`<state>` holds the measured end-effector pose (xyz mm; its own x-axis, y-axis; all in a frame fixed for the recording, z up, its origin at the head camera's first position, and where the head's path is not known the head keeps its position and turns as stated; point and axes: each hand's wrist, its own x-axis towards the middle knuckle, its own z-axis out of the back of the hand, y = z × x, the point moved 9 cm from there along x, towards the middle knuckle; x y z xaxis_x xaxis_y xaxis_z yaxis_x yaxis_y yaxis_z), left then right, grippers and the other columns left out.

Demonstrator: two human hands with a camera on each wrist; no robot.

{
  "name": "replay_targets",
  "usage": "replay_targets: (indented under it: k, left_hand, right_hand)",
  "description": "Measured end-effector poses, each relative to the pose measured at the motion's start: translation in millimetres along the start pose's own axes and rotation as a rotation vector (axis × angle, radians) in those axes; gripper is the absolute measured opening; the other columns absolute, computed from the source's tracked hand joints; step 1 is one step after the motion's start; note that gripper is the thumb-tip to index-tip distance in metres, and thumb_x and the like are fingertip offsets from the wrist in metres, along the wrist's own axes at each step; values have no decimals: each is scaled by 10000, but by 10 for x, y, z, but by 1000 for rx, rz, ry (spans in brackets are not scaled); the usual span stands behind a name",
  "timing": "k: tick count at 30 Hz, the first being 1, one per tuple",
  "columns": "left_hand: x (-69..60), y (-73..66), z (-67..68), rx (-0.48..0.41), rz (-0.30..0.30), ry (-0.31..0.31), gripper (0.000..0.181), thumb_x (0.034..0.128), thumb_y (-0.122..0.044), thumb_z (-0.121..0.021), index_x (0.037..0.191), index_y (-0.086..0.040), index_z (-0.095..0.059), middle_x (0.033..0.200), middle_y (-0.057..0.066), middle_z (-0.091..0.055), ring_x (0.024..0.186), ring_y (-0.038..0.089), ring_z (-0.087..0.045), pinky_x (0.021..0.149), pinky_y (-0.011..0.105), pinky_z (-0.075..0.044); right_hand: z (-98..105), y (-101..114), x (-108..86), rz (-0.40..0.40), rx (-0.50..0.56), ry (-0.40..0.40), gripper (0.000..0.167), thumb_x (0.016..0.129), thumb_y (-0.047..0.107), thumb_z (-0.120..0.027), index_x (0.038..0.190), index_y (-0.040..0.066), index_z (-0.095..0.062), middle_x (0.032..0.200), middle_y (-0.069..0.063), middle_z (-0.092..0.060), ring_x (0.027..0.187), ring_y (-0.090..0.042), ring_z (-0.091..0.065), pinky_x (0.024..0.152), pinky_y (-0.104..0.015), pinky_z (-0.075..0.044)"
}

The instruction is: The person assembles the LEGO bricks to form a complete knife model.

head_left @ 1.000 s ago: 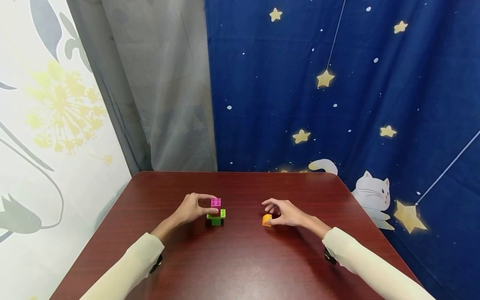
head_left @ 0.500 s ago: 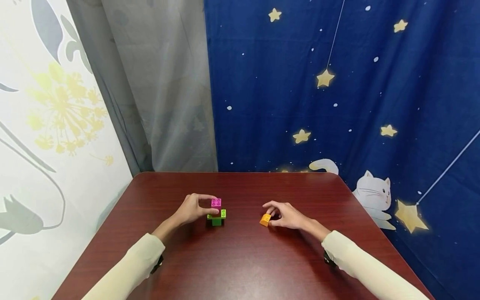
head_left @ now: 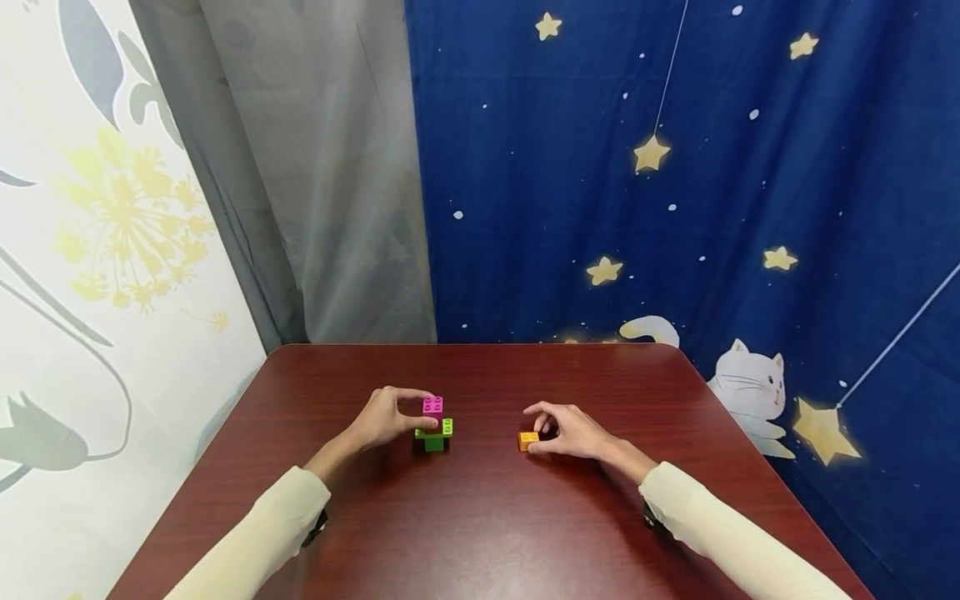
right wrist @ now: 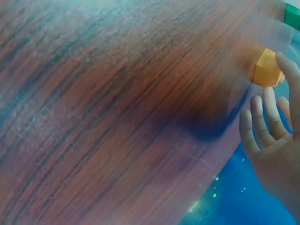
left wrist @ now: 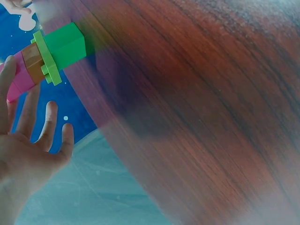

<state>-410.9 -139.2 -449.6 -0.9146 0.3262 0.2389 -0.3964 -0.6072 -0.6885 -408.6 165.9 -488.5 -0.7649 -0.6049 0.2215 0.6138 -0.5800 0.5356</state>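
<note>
My left hand (head_left: 384,417) grips a pink brick (head_left: 432,407) between thumb and fingers, at the top of a small stack on the table. Below the pink, the left wrist view shows a brown brick (left wrist: 33,61), a thin lime-green plate (left wrist: 48,58) and a green block (left wrist: 65,45) at the bottom. To the right, my right hand (head_left: 573,432) holds a small orange brick (head_left: 527,441) at the tabletop, its studs facing up. In the right wrist view the thumb lies on the orange brick's side, and the outer fingers are spread away from it.
A dark red-brown table (head_left: 465,525) with rounded far corners bears the bricks. Behind it hang a grey curtain (head_left: 352,208) and a blue star-patterned curtain (head_left: 540,208). A white patterned curtain (head_left: 135,358) is on the left.
The orange brick has turned in my right hand, from its curved side showing to its studs showing, and moved slightly left. The left hand and stack have stayed put.
</note>
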Motion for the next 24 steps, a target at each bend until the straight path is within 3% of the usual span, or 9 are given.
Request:
replay_targets:
  k: [3,9,16,24]
  left_hand:
    - [-1,7,5,-9,7,2,442,774,-367,-932,1171,-229,-795,1115,7,-766,913,263,-585,778,335,-474]
    - [0,17,9,-7,-3,-8,443,771,-374,-933,1162,-218,-798,1091,8,-770,882,240,-576,762,329,-472]
    - [14,10,17,-3,-6,-8,439,769,-376,-934,1158,-222,-798,1079,-2,-769,813,164,-532,758,321,-471]
    - [37,16,15,-4,-5,-1,444,768,-380,-934,1161,-222,-798,1044,-15,-769,799,142,-525,723,299,-471]
  right_hand:
    - [-27,-8,9,-1,-8,20,630,842,308,-887,1364,71,-627,975,32,-698,882,-109,-643,782,-275,-528]
    - [-56,9,26,11,-13,44,601,828,175,-865,1368,73,-621,951,36,-693,852,-100,-643,793,-285,-535]
    - [-64,11,40,0,-18,36,640,835,367,-888,1351,87,-633,880,36,-669,813,-97,-616,749,-252,-510]
    - [-88,38,86,58,32,44,618,850,219,-877,1377,35,-611,1210,-76,-711,1051,-225,-671,836,-379,-555]
